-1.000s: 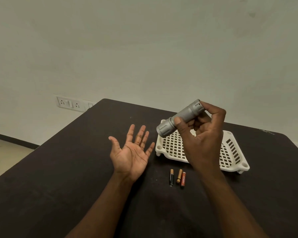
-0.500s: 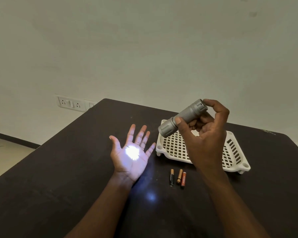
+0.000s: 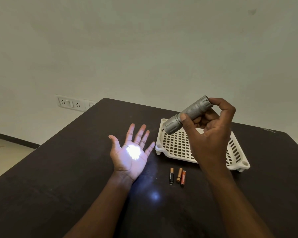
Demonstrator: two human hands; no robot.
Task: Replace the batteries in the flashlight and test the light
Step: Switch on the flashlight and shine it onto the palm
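Three batteries (image 3: 177, 176) lie on table, labels unreadable.

Grey flashlight (image 3: 186, 114) — lit, tilted down-left.

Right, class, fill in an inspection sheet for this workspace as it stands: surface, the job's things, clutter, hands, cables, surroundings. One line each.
Surface: dark table, a faint light patch on it near the batteries.
Job's things: grey flashlight lit, aimed at the left palm; three loose batteries lying side by side on the table.
Clutter: white slotted tray on the table, behind the right hand.
Hands: right hand grips the flashlight, a finger at its tail end; left hand open, palm up, bright spot on it.
Cables: nothing seen.
Surroundings: plain wall; socket panel on it.
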